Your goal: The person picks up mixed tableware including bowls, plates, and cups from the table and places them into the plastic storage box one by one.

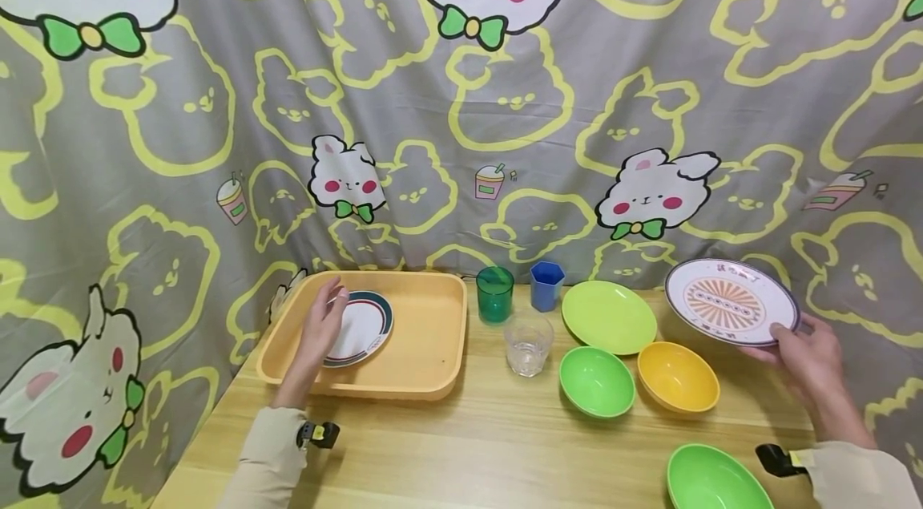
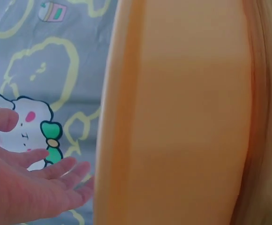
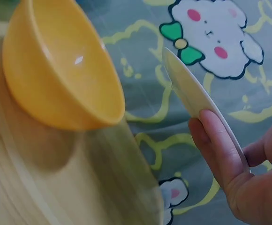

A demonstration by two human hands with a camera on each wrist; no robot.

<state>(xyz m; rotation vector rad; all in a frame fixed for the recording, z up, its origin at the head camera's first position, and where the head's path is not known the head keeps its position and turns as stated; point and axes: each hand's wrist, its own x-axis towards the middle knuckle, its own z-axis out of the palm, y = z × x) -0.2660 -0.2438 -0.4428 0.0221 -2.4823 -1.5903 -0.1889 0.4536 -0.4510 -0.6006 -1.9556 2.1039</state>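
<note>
My right hand (image 1: 811,353) grips the near right edge of a white plate (image 1: 731,302) with an orange sunburst pattern and dark rim, tilted above the table. In the right wrist view the plate (image 3: 192,89) shows edge-on, fingers beneath and thumb on the other face. My left hand (image 1: 322,325), fingers loosely extended, hovers over the left part of an orange tray (image 1: 425,349) and holds nothing. Partly behind it, a white plate with a green and red rim (image 1: 360,329) lies in the tray. The left wrist view shows that hand (image 2: 37,178) beside the tray's outer wall (image 2: 187,117).
Right of the tray stand a green cup (image 1: 494,296), a blue cup (image 1: 546,287) and a clear glass (image 1: 528,349). Beyond are a lime plate (image 1: 609,317), a green bowl (image 1: 597,382), a yellow bowl (image 1: 678,377) and a nearer green bowl (image 1: 714,481). A patterned curtain (image 1: 519,108) hangs behind.
</note>
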